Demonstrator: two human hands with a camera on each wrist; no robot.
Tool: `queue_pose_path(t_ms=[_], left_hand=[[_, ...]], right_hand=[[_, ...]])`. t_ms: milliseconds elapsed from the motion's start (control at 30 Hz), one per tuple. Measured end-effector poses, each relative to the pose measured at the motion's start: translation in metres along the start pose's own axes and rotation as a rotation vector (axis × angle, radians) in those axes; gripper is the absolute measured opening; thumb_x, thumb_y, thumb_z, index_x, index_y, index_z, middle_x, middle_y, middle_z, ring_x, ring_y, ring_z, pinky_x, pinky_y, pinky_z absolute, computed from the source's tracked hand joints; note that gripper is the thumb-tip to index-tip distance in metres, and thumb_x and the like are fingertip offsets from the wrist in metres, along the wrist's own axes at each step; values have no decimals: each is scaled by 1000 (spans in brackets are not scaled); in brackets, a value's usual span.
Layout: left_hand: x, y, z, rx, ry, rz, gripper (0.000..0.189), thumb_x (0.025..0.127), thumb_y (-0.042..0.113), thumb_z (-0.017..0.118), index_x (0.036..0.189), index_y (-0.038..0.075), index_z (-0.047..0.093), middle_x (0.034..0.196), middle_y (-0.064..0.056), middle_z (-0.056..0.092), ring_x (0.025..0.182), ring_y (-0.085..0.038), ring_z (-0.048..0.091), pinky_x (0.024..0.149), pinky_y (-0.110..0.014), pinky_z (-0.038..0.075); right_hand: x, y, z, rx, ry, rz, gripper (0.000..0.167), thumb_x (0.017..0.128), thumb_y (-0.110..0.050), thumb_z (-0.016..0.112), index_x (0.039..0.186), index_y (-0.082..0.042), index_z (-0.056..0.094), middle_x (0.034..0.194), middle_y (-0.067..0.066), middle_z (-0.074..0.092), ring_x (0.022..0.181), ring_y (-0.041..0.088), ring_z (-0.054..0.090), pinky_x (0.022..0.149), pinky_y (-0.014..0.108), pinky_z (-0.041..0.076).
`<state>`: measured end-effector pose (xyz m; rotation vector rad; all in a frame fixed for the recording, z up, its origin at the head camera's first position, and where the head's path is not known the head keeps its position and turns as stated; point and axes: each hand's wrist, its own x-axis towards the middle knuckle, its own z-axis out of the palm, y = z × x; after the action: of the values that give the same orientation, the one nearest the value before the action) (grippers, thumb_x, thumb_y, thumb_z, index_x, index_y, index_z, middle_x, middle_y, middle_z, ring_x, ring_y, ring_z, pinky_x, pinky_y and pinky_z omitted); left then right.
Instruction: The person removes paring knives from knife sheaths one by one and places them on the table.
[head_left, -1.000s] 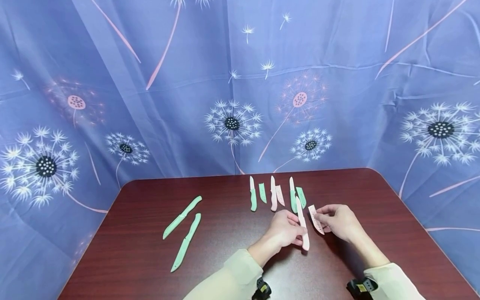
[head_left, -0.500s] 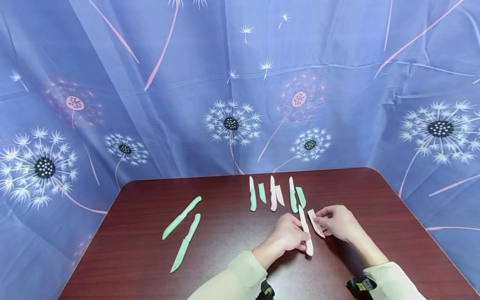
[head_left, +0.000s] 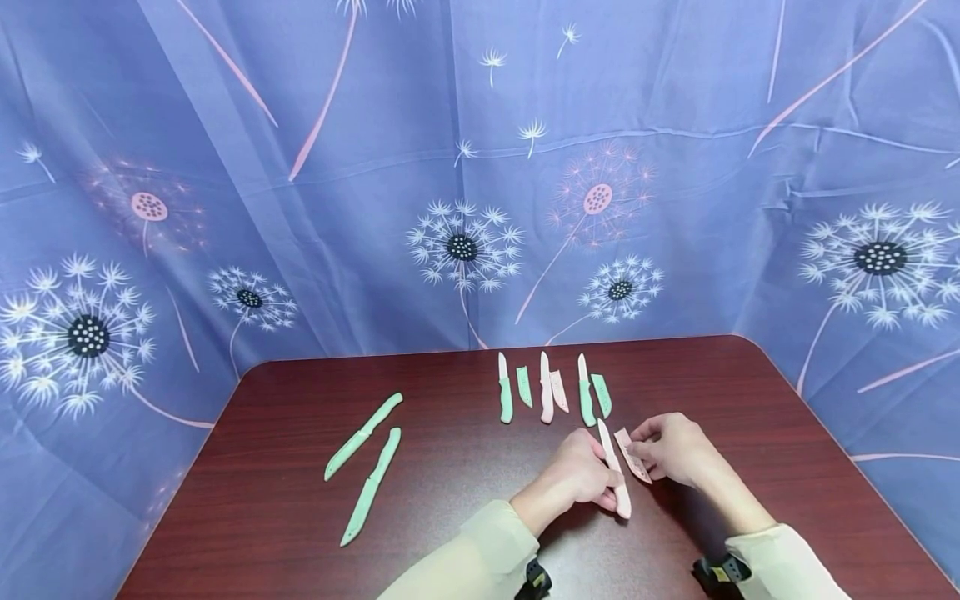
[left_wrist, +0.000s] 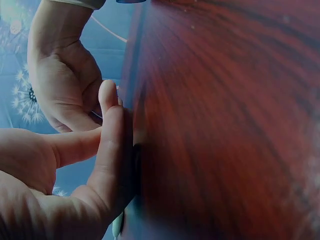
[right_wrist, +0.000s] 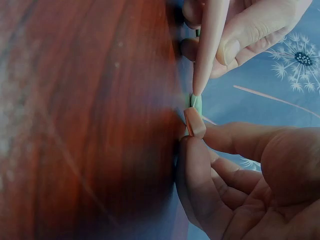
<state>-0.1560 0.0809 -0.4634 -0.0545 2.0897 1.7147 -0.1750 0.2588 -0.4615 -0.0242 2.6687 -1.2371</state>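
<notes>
My left hand (head_left: 579,472) holds a pink knife (head_left: 622,498) by its handle, thumb on top, with the pale blade pointing away. Just right of the blade, my right hand (head_left: 675,448) pinches a pink blade sheath (head_left: 633,460) between thumb and fingers. Knife and sheath lie side by side, apart, close to the tabletop. The right wrist view shows the knife's handle (right_wrist: 210,45) in the left fingers and the end of the sheath (right_wrist: 195,123) in the right ones. In the left wrist view the hands hide both things.
Along the back of the wooden table (head_left: 450,483) lie a green knife (head_left: 506,400), a pink knife (head_left: 547,400) and another green knife (head_left: 586,400). Beside each is a sheath, such as the green one (head_left: 524,387). Two sheathed green knives (head_left: 363,435) (head_left: 371,487) lie at left.
The left hand has moved the pink knife slightly right and nearer the person. The right hand has lowered the sheath a little towards the person. The other knives stay put.
</notes>
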Motion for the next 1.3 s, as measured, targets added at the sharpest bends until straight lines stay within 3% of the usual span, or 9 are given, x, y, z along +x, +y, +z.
queue_pose_path(t_ms=[167, 300, 533, 833, 1133, 1300], left_hand=[[-1, 1, 2, -1, -31, -18, 21, 89, -16, 72, 89, -3, 56, 64, -19, 66, 65, -40, 76, 54, -35, 62], [-1, 3, 3, 55, -37, -17, 19, 89, -13, 73, 80, -2, 61, 59, -17, 66, 61, -37, 76, 52, -33, 61], [-2, 4, 7, 223, 18, 7, 26, 88, -7, 79, 69, 3, 62, 50, -9, 63, 49, -23, 72, 47, -26, 57], [0, 1, 9, 285, 49, 36, 28, 85, -4, 83, 68, 7, 63, 52, -4, 63, 44, -19, 69, 44, -24, 55], [0, 3, 8, 234, 25, 1, 28, 87, -9, 79, 70, 3, 60, 47, -12, 62, 46, -26, 70, 43, -28, 56], [-1, 3, 3, 229, -12, 8, 23, 89, -8, 77, 71, 1, 66, 49, -12, 63, 47, -26, 71, 45, -29, 57]], right_hand=[[-1, -2, 1, -10, 0, 2, 14, 93, -3, 77, 99, 8, 73, 77, 6, 72, 62, 22, 72, 56, 36, 62], [-2, -5, 1, -19, 0, 10, 13, 92, -3, 77, 99, 7, 73, 77, 6, 73, 62, 21, 72, 55, 36, 61], [-4, -5, 1, -51, -5, 16, 11, 91, -3, 77, 97, 4, 72, 73, 4, 70, 60, 20, 70, 53, 36, 60], [-4, -5, 1, -68, 8, 14, 10, 87, -2, 77, 95, 2, 72, 71, 5, 66, 60, 19, 67, 53, 35, 60], [-4, -6, 0, -61, 8, 18, 10, 88, -3, 76, 95, 3, 72, 72, 5, 67, 61, 20, 69, 54, 35, 61], [-5, -5, -1, -51, 0, 31, 10, 89, -3, 75, 97, 3, 72, 73, 6, 67, 62, 20, 69, 55, 35, 61]])
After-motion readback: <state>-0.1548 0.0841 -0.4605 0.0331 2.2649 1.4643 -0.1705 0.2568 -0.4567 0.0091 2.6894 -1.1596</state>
